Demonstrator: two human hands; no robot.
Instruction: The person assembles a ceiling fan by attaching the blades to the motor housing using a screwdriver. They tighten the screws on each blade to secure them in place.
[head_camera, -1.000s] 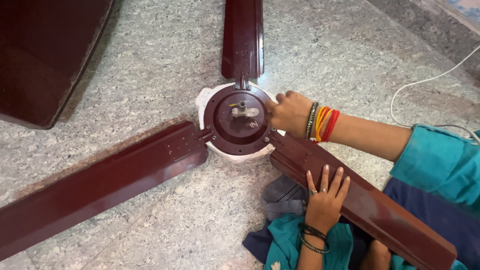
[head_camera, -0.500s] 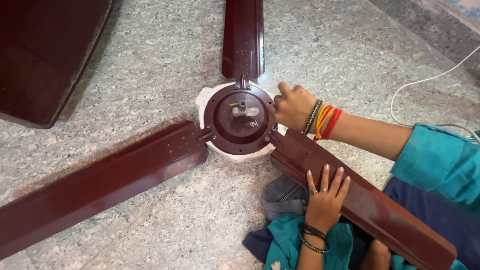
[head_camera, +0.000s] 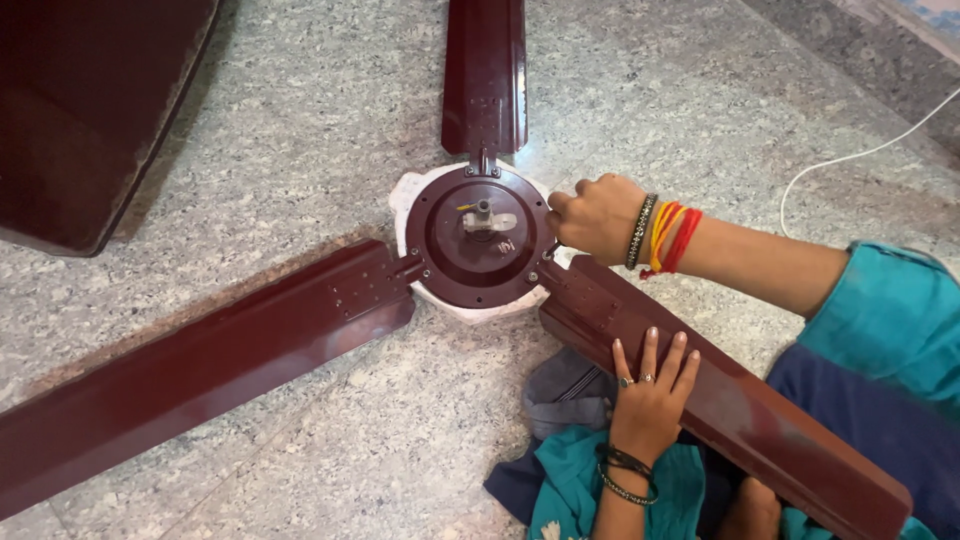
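**Right hand at the hub, left hand flat on the near blade**

While the right hand (head_camera: 598, 215) is curled shut at the motor hub's (head_camera: 480, 240) right rim, whatever it pinches is hidden. Left hand (head_camera: 650, 395) lies open, palm down, on the near blade (head_camera: 760, 430), whose long axis runs from the hub toward the person. Ceiling fan lies on the stone floor (head_camera: 300, 130); the right hand is nearer the hub.
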